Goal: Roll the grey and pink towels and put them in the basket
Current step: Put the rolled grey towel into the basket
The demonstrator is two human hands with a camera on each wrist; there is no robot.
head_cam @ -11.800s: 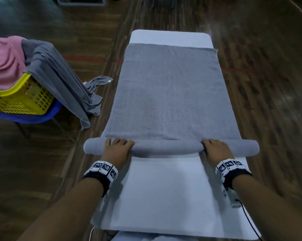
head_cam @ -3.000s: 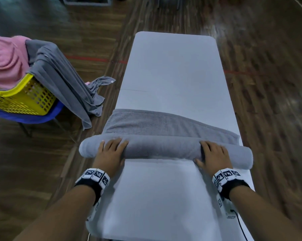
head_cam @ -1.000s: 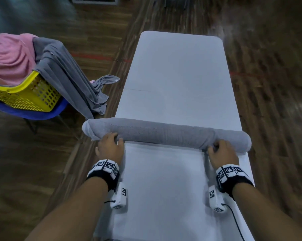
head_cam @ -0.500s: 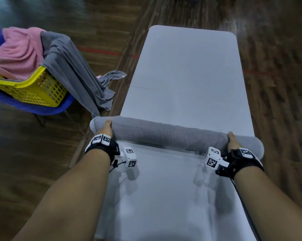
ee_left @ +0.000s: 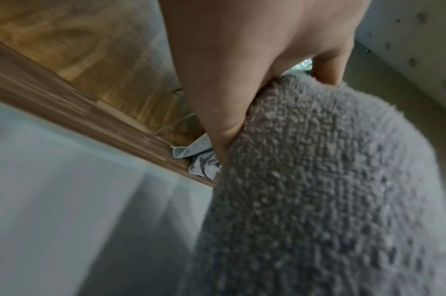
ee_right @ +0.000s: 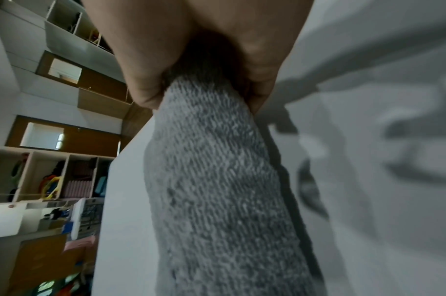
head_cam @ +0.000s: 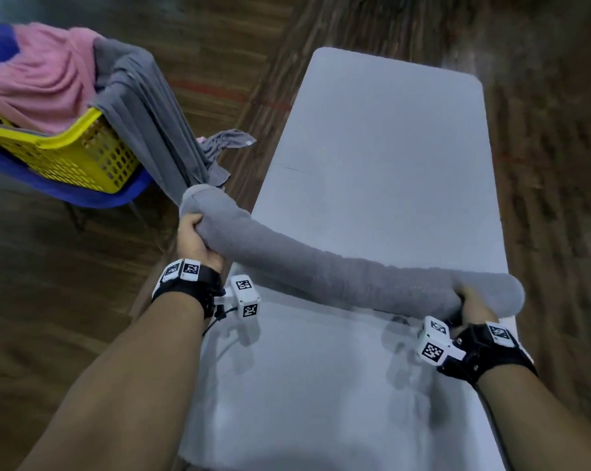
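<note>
1. the yellow perforated plastic basket [head_cam: 83, 154] sits on a blue seat [head_cam: 93, 195] left of the long white table [head_cam: 389, 164]; a crumpled pink towel [head_cam: 39, 79] fills it, and a dark grey cloth [head_cam: 144, 124] hangs over its rim.
2. the rolled light grey terry towel [head_cam: 338, 270] forms a long sagging tube, held over the table's near half.
3. the left hand [head_cam: 194, 243] grips its left end beyond the table's edge; the right hand [head_cam: 474, 305] clasps the other.

No legible text (only coded markers)
</note>
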